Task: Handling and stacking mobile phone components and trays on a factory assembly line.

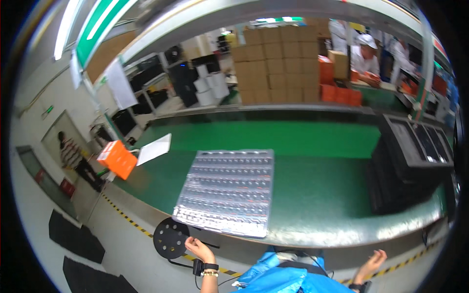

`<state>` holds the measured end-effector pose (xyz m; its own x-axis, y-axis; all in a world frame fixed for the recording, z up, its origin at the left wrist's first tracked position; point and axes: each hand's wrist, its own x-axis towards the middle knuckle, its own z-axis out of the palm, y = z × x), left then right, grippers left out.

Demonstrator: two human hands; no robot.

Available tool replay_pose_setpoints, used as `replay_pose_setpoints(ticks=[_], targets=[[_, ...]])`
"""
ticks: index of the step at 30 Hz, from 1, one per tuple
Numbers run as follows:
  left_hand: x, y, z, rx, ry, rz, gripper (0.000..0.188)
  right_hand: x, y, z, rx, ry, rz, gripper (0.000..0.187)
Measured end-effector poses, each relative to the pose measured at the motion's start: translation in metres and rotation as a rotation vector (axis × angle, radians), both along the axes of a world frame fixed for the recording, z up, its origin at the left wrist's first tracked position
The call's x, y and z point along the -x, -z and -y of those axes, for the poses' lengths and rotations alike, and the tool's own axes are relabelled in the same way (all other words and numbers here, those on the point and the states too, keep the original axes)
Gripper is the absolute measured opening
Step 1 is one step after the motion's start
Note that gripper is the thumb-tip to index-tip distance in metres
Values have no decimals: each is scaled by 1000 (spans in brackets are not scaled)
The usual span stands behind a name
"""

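Clear plastic tray (225,191), on grn tbl (317,195), beyond both hands (201,251), nearer L

White wall (34,124), grey floor (129,249), striped tape (125,215), round stool (166,241)

A bright blue, glossy, creased garment (298,282) covers the person's body, with a dark strip (298,266) across it. The bare left hand (199,250) has a black wristband (211,266) with a boxy black unit (197,267) and a light beaded bracelet (210,274). The bare right hand (373,263) has a dark wristband (359,286), partly cut off. Thin dark cables (227,281) show beside the garment.
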<state>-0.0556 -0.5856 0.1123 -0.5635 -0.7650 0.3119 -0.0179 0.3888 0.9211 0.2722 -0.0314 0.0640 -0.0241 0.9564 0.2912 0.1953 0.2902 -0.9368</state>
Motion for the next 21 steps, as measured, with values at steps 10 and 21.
replay_pose_setpoints(ticks=[10, 21], targets=[[-43, -114, -187, 995, 954, 149, 43, 114, -257, -59, -1183, 81, 411, 39], [-7, -72, -173, 1091, 769, 324, 47, 38, -315, -240, -1037, 92, 1171, 66]])
